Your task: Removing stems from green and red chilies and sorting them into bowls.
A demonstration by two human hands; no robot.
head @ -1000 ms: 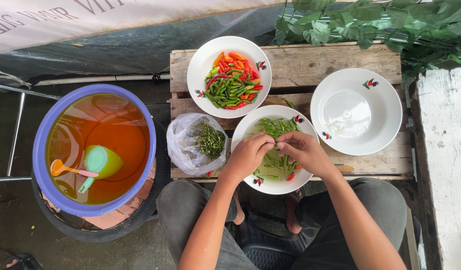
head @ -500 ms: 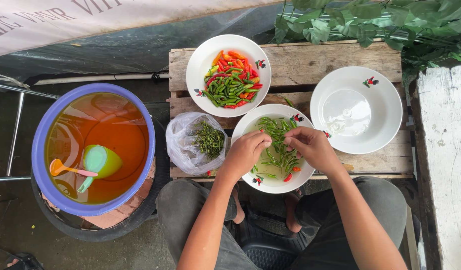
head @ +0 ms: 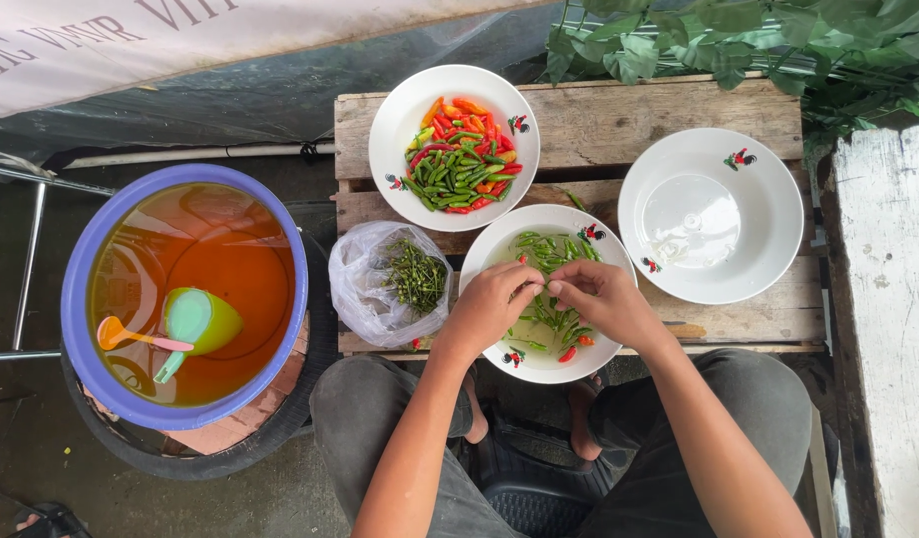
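Nearest the camera, the person's knees in dark trousers are seen at the edge of a wooden pallet (head: 679, 110) used as a table. Just above them, a white bowl of chillies (head: 499, 261) sits at the pallet's near edge, mostly green with a few red pieces. Both hands are held over this bowl. The left hand (head: 491, 307) and the right hand (head: 607, 299) are brought together fingertip to fingertip, pinched on what appears to be a single small green chilli (head: 541, 290); the grip itself is partly hidden by the fingers.

The step in hand is judged to be destemming: one chilli is held at both ends. A short pull or twist at the stem end would be called for, with the fruit kept steady.

Left of the bowl, a clear plastic bag of green stems (head: 395, 279) lies open. Further left, a blue tub of orange liquid (head: 185, 299) holds a green ladle (head: 195, 324). Farther back, a white bowl of mixed red and green chillies (head: 454, 144) and an empty white bowl (head: 714, 214) are set on the pallet.
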